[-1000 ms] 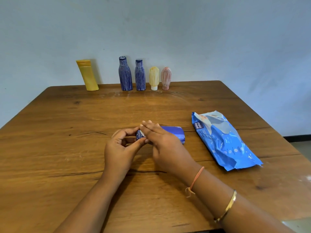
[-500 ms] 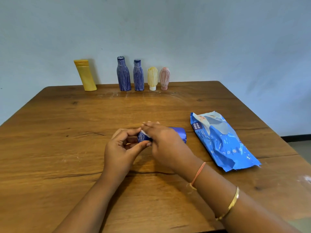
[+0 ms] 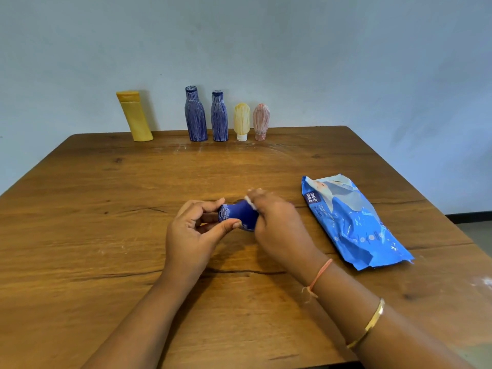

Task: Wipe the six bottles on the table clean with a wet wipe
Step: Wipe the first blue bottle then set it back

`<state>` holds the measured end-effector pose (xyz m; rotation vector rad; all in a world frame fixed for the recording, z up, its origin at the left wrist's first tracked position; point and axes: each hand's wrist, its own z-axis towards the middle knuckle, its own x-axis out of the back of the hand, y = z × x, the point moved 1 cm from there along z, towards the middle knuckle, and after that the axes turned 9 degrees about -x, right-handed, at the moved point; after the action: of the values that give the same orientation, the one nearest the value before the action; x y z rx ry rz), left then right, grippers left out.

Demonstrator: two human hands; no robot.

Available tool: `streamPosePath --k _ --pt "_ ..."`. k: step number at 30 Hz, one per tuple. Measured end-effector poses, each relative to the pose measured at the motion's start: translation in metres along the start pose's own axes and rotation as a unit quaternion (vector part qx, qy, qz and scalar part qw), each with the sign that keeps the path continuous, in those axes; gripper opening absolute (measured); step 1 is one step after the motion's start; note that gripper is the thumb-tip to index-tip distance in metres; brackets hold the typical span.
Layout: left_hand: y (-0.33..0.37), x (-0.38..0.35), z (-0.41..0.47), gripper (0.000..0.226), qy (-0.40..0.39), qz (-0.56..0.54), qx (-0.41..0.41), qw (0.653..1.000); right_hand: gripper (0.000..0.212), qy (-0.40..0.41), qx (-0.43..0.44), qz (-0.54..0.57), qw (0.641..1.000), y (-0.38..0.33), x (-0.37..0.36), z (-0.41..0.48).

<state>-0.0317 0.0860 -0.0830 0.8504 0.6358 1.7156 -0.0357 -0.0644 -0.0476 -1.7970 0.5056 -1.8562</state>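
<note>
Head view. The blue bottle [image 3: 237, 213] is held on its side over the middle of the table [image 3: 106, 209]; whether it touches the wood cannot be told. The left hand [image 3: 191, 231] pinches its neck end between thumb and fingertips. The right hand [image 3: 279, 230], blurred, is curled over the body, with a small white edge of the wet wipe [image 3: 251, 202] showing at its fingers. Likely risks: a damp, smooth bottle gripped only at the narrow neck may twist or slip out under the rubbing pressure. The wipe, bunched small, may also miss the underside and the base hidden beneath the right hand. The wipes pack [image 3: 354, 222] lies flat near the right forearm, close enough for a wide stroke to nudge it. At the far edge, against the wall, stand the yellow bottle [image 3: 135, 115], leaning, and two scribbled blue bottles [image 3: 196, 114] [image 3: 219, 117]. Beside them are a cream tube [image 3: 241, 121] and a pink tube [image 3: 261, 121], both cap-down. All five are well apart from the hands. The four on the right stand close together, so a careless reach for one may topple its neighbours. Nothing lies between the hands and that row.
</note>
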Motion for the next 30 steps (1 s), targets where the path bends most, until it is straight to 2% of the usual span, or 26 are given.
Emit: streamPosePath --k 2,4,11,20,26,30 --pt "-0.003 0.001 0.000 0.035 0.012 -0.039 0.019 0.999 0.056 -0.011 0.064 -0.002 0.998 -0.014 -0.007 -0.007" --pt "-0.006 0.002 0.000 0.037 0.010 -0.056 0.033 0.998 0.054 -0.005 0.084 0.006 0.996 -0.013 -0.008 -0.007" --pt "-0.006 -0.001 0.002 0.042 -0.046 -0.100 0.074 0.991 0.051 0.015 -0.008 0.017 1.000 0.008 0.004 0.002" --pt "-0.001 0.000 -0.001 0.037 -0.026 -0.078 0.030 0.996 0.056 0.006 0.089 0.011 0.996 -0.024 -0.012 -0.013" --pt "-0.005 -0.003 0.001 0.037 -0.022 -0.071 0.042 0.996 0.055 0.036 -0.019 0.003 0.999 -0.001 -0.004 -0.005" --pt "-0.010 -0.001 0.001 0.042 -0.016 -0.082 0.058 0.995 0.059 0.010 0.062 0.009 0.998 -0.024 -0.016 -0.020"
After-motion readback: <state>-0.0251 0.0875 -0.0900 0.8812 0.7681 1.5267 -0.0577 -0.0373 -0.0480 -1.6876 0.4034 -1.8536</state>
